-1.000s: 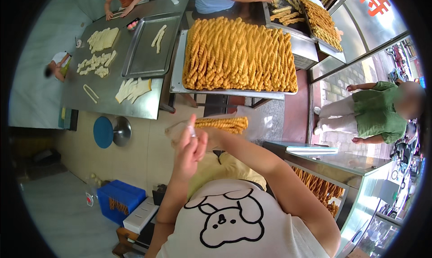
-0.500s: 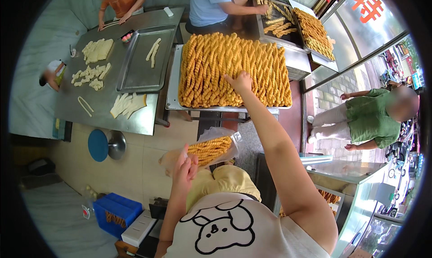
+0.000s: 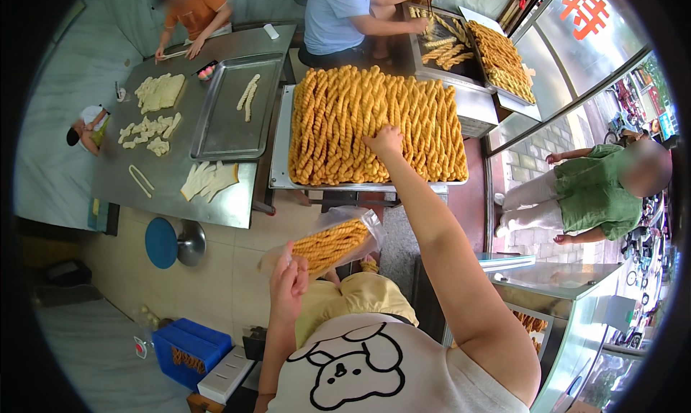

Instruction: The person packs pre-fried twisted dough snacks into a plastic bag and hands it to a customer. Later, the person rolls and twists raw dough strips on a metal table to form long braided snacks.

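A large tray heaped with golden fried dough twists (image 3: 338,118) stands on a metal stand in front of me. My right hand (image 3: 386,140) reaches onto the middle of the heap, its thumb and fingers curled in on a twist; the fingertips are partly hidden among the pieces. Nearer to my body, my left hand (image 3: 290,272) is closed on the edge of a clear plastic bag (image 3: 372,229). Several fried dough twists (image 3: 331,246) lie lengthwise inside the bag, which is tilted with its mouth toward the upper right.
To the left, a steel table (image 3: 137,175) bears raw dough pieces (image 3: 160,92), a metal tray (image 3: 227,143) and white gloves (image 3: 209,180). A blue stool (image 3: 161,242) stands below. Two people work at the far side. A glass display case (image 3: 554,280) is at right; a person in green stands outside.
The whole view has shifted slightly, so the heap sits lower in it. My right hand's fingers have drawn in on the twists. The left hand still holds the bag.
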`<control>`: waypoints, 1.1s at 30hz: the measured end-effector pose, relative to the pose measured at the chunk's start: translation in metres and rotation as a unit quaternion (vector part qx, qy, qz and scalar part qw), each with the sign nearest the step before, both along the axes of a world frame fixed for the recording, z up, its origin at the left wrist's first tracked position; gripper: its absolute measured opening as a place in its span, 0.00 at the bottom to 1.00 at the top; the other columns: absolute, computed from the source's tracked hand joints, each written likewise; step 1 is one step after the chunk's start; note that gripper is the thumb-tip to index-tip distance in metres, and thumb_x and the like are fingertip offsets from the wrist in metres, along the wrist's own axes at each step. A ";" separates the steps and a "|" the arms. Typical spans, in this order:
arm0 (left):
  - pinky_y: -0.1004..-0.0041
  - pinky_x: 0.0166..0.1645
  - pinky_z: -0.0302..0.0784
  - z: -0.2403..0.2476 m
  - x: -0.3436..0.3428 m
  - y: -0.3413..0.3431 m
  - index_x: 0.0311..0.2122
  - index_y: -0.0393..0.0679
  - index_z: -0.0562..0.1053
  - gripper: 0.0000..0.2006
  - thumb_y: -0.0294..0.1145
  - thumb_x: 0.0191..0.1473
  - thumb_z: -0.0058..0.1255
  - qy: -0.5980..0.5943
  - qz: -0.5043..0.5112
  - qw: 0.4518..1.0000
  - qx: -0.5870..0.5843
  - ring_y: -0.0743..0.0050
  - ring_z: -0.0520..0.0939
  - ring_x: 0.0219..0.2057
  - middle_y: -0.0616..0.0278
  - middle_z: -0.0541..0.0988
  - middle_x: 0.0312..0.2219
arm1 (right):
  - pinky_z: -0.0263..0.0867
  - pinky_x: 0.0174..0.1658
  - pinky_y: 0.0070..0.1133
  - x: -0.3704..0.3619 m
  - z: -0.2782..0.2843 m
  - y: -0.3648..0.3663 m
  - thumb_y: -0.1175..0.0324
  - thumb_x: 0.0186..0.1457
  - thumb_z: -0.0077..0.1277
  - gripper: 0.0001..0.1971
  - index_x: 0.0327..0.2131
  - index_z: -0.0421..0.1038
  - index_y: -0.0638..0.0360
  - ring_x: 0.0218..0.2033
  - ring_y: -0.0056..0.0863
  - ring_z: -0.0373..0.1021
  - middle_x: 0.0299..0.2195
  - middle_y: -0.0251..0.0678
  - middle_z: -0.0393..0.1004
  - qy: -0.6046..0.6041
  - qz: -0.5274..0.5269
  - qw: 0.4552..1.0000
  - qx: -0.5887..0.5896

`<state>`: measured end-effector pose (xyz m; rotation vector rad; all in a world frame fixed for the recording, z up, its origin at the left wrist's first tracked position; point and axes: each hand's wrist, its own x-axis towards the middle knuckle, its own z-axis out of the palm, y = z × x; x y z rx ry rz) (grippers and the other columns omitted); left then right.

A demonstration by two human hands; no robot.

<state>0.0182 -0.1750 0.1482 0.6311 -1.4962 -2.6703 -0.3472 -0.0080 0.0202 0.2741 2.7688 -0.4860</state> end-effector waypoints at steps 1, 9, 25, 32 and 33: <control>0.86 0.20 0.50 0.001 -0.001 0.000 0.61 0.36 0.54 0.24 0.33 0.61 0.33 0.000 0.003 1.000 0.002 0.90 0.57 0.16 0.64 0.68 0.33 | 0.68 0.48 0.31 0.000 0.001 -0.001 0.41 0.43 0.58 0.47 0.58 0.52 0.63 0.57 0.37 0.52 0.55 0.42 0.52 -0.007 0.001 1.000 -0.001; 0.86 0.21 0.51 0.004 -0.007 0.001 0.64 0.36 0.45 0.29 0.31 0.60 0.36 0.005 0.001 0.999 0.043 0.91 0.57 0.16 0.61 0.69 0.32 | 0.68 0.49 0.31 -0.003 0.018 0.002 0.44 0.44 0.57 0.45 0.57 0.52 0.66 0.56 0.37 0.56 0.55 0.46 0.56 -0.045 0.019 0.999 0.006; 0.85 0.20 0.51 -0.009 -0.022 0.017 0.61 0.34 0.52 0.28 0.33 0.59 0.39 -0.008 -0.020 0.997 0.076 0.91 0.57 0.16 0.64 0.69 0.32 | 0.72 0.39 0.23 0.096 0.113 0.140 0.65 0.49 0.54 0.23 0.46 0.65 0.72 0.34 0.33 0.75 0.35 0.46 0.76 -0.197 -0.047 0.779 -0.593; 0.86 0.19 0.50 -0.021 -0.028 0.018 0.58 0.45 0.61 0.22 0.37 0.60 0.40 -0.027 -0.024 0.991 0.132 0.91 0.56 0.16 0.66 0.69 0.33 | 0.72 0.35 0.22 0.183 0.167 0.158 0.64 0.54 0.53 0.25 0.52 0.61 0.66 0.33 0.28 0.74 0.38 0.40 0.73 -0.167 -0.068 0.759 -0.625; 0.86 0.19 0.50 -0.020 -0.028 0.018 0.58 0.45 0.61 0.22 0.38 0.60 0.40 -0.027 -0.024 0.990 0.138 0.91 0.56 0.16 0.66 0.69 0.33 | 0.72 0.34 0.21 0.195 0.175 0.162 0.63 0.53 0.54 0.27 0.52 0.60 0.67 0.33 0.28 0.74 0.39 0.41 0.73 -0.179 -0.050 0.745 -0.640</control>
